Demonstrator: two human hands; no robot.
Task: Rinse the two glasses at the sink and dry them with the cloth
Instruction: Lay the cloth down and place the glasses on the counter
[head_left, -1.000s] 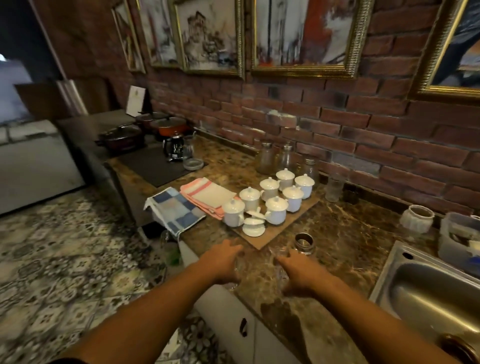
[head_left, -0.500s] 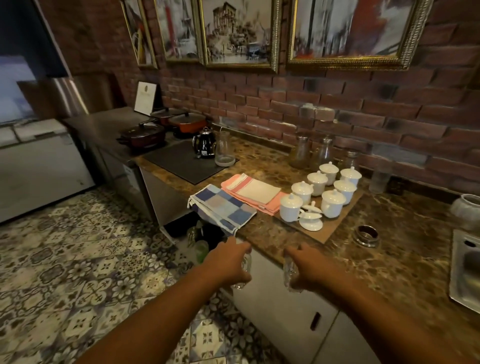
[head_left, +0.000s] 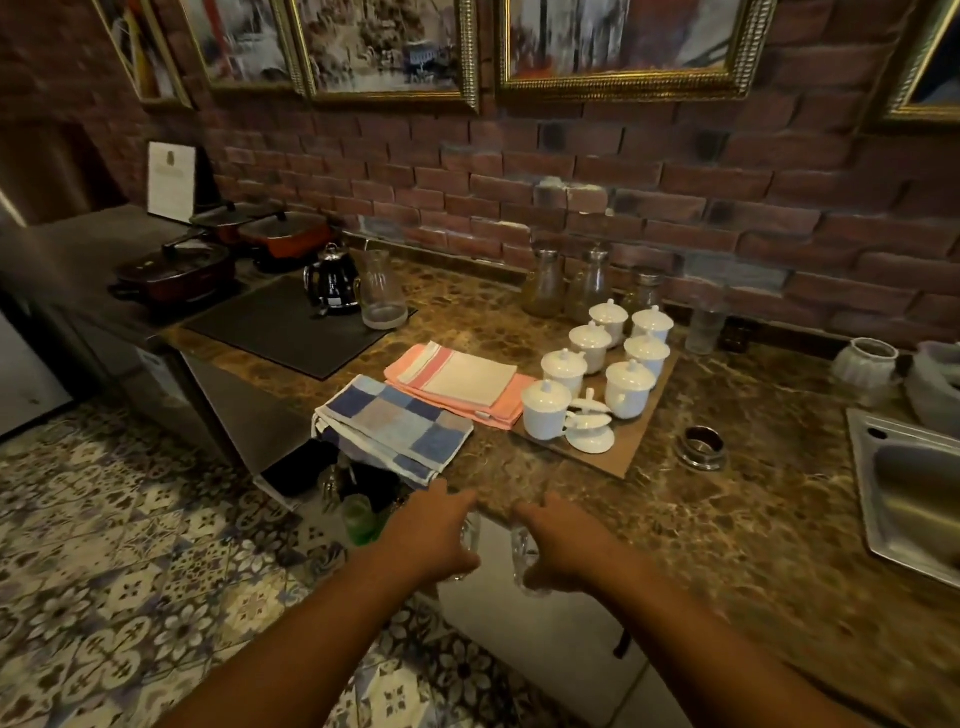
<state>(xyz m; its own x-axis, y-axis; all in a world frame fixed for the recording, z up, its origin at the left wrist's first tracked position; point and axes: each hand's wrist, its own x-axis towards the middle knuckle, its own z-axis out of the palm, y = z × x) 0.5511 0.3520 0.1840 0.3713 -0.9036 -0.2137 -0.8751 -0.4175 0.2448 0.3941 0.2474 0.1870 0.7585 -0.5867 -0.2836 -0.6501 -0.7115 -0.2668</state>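
Far left on the marble counter (head_left: 727, 519): lidded pots (head_left: 283, 236), a black kettle (head_left: 332, 283) and an empty glass jug (head_left: 382, 293), none of them part of this job.

Next along, draped over the counter's front edge, a blue checked cloth (head_left: 395, 423); just behind and touching it, a folded pink striped cloth (head_left: 457, 387). No telling the intended drying cloth between the two.

Below the counter edge, in front of the cabinet: left hand (head_left: 428, 540) curled round a clear glass (head_left: 470, 538), fingers wrapping its side. Just beside it, right hand (head_left: 563, 553) clamped likewise on a second glass (head_left: 519, 558). Both held in the air off the counter, close together and seemingly not touching. Upright or tilted: hard to say, with so much hidden behind the fingers.

Further right, a board (head_left: 644, 441) of white lidded cups (head_left: 628, 387), then a small metal ring (head_left: 701, 448), and at the far right edge the steel sink (head_left: 909, 439), well apart from both hands. No tap in view.

Judged as the carrying step: glasses in hand, not yet rinsed, cloths not yet picked up.

Next move, by this reading: swing both glasses rightward to the sink, passing in front of the cups and ring, then free one hand for the tap. Worth keeping the two glasses from knocking together on the way.
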